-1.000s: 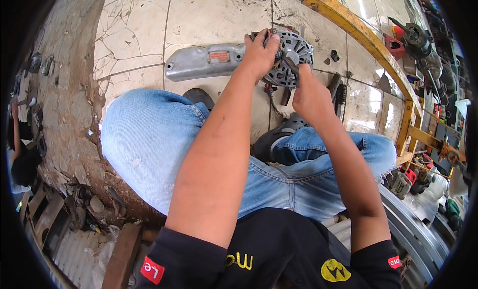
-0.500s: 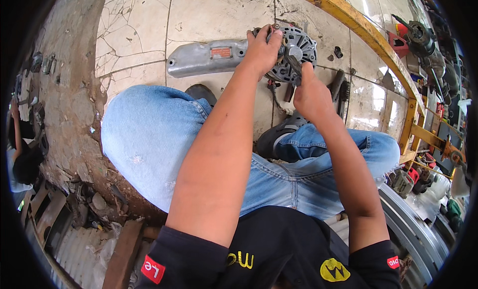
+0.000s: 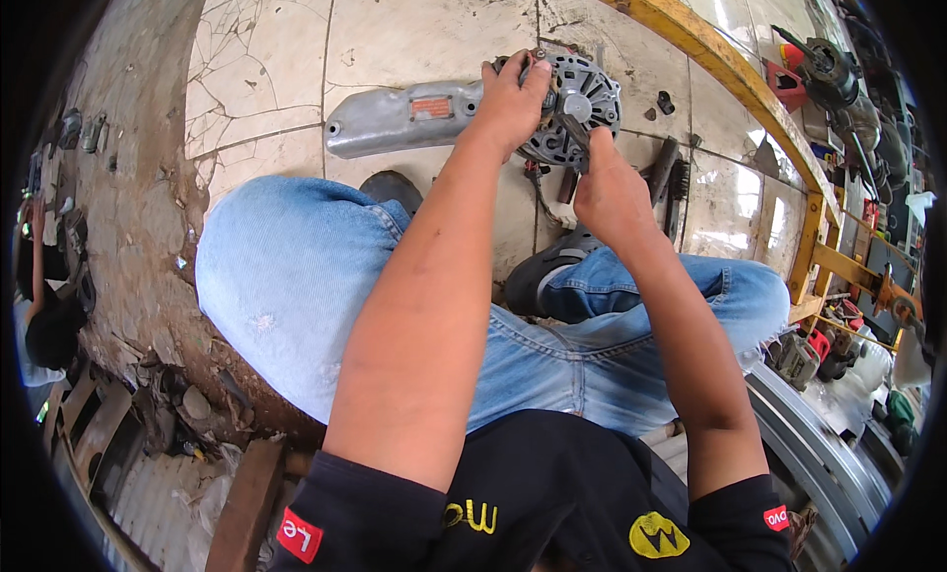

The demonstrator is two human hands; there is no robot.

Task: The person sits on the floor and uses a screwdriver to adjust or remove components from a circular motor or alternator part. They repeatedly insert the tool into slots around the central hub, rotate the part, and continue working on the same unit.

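A round, slotted metal alternator [image 3: 596,85] rests on the tiled floor in front of me. My left hand [image 3: 509,110] is closed around its left side, with the thumb and fingers near its upper edge. In my right hand [image 3: 614,195] is a dark, narrow tool [image 3: 574,132] whose upper end lies against the lower middle of the alternator's face; its exact kind is hard to make out. Left of the alternator lies a long grey metal cover [image 3: 385,123] with a reddish label, its right end partly behind my left hand. A short cable with a connector [image 3: 535,170] hangs below the alternator.
Two dark brush-like pieces [image 3: 678,182] lie right of my right hand. A yellow metal frame [image 3: 725,51] crosses on the right, with machine parts [image 3: 834,79] beyond it. My bent legs [image 3: 296,276] flank the work. Another person [image 3: 49,325] is at far left.
The view has shifted slightly, moving the floor and alternator a little to the left in the picture. My right hand and tool sit marginally lower on the alternator. Both grips are the same.
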